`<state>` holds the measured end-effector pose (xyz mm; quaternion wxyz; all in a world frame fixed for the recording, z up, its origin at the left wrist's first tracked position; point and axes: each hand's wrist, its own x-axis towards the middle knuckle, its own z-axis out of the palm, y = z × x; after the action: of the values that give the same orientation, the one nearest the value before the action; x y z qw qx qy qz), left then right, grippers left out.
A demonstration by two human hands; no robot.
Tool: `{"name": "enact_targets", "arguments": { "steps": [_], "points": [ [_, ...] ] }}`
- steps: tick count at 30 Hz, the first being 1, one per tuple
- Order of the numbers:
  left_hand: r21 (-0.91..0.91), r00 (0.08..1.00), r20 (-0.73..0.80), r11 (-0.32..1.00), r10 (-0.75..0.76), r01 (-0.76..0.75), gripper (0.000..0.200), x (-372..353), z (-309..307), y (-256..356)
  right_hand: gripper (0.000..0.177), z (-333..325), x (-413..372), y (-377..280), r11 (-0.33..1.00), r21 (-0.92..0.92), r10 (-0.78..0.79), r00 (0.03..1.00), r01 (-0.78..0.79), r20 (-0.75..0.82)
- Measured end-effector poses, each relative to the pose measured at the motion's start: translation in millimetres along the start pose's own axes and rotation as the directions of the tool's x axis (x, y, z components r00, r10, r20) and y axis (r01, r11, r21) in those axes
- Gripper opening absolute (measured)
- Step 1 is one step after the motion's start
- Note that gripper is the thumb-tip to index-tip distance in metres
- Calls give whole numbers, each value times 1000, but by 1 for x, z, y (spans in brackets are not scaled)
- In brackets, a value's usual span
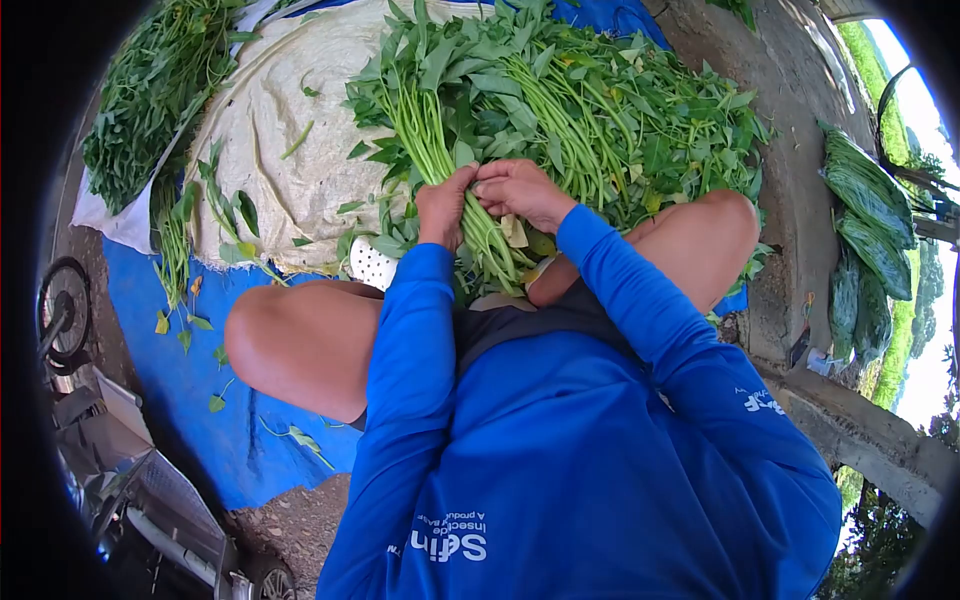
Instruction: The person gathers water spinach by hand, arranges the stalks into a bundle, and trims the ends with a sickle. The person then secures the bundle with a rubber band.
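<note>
A long bunch of water spinach (pixel 425 130) lies across my lap, leafy tops pointing away and the cut stem ends towards me. My left hand (pixel 443 208) is closed around its stems from the left side. At the bunch's right edge, my right hand (pixel 525 192) has its fingers pinched together, fingertips close to my left thumb. What sits between those fingertips is too small to make out. Just right of the bunch spreads a big heap of loose water spinach (pixel 640 130), stems slanting the same way. Yellowish leaves show beneath my right hand.
A pale woven sack sheet (pixel 285 130) lies over a blue tarp (pixel 160 340). More greens (pixel 150 110) are piled at the upper left. Tied bundles (pixel 865 215) rest on the right ledge. A white perforated shoe (pixel 371 262) is by my left knee; vehicle parts (pixel 160 500) stand lower left.
</note>
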<state>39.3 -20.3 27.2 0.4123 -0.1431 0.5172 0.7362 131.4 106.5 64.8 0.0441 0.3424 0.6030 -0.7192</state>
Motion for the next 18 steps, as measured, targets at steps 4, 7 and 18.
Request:
{"name": "enact_targets", "arguments": {
  "steps": [4,7,18],
  "points": [
    [-65,993,51,992,107,-104,28,-5,2,38,28,-57,-3,-40,931,-287,-305,910,224,-282],
    [-76,989,60,989,134,-129,33,-14,8,60,28,-48,-62,-69,877,-425,-243,970,225,12],
    [-73,988,-66,987,139,-144,30,-4,4,63,19,10,-106,-29,250,-773,-820,552,583,151]
  ]
}}
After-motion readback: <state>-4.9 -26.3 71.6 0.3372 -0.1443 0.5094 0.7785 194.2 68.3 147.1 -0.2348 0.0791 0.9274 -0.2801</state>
